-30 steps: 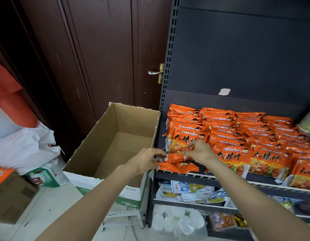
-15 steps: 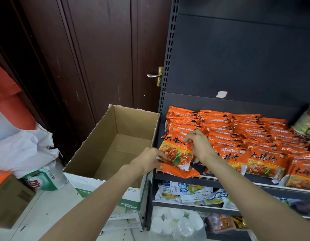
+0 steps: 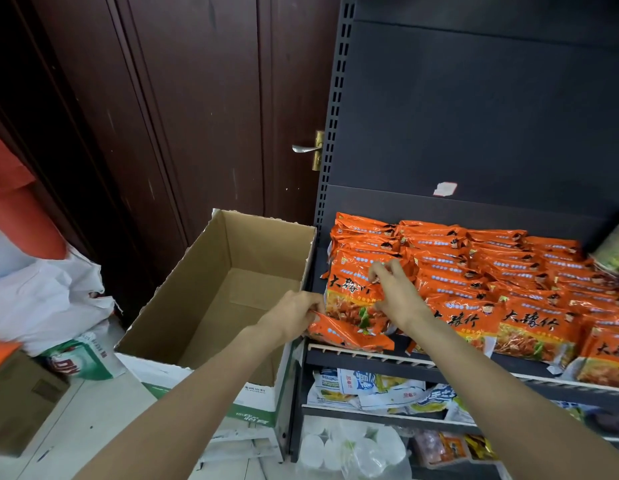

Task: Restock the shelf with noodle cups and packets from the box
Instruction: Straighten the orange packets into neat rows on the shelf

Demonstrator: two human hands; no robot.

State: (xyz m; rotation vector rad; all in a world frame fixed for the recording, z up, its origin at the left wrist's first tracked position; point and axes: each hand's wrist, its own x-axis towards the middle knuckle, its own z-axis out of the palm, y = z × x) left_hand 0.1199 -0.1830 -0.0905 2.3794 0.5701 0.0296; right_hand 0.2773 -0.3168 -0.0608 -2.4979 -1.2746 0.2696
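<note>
The left hand [image 3: 294, 315] pinches a flat orange foil noodle packet [image 3: 349, 336] lying at the front left edge of the dark metal shelf [image 3: 363, 358]. The right hand [image 3: 396, 292] pinches an upright orange noodle packet [image 3: 349, 292] (leftmost row) just behind. The open brown cardboard box [image 3: 218, 289] stands beside the shelf.

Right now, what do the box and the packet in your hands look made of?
Box: brown corrugated cardboard, matte, with torn fluted edges. Upright packet, held by left hand and right hand: glossy orange plastic film, probably, given its crinkles and glare.
</note>
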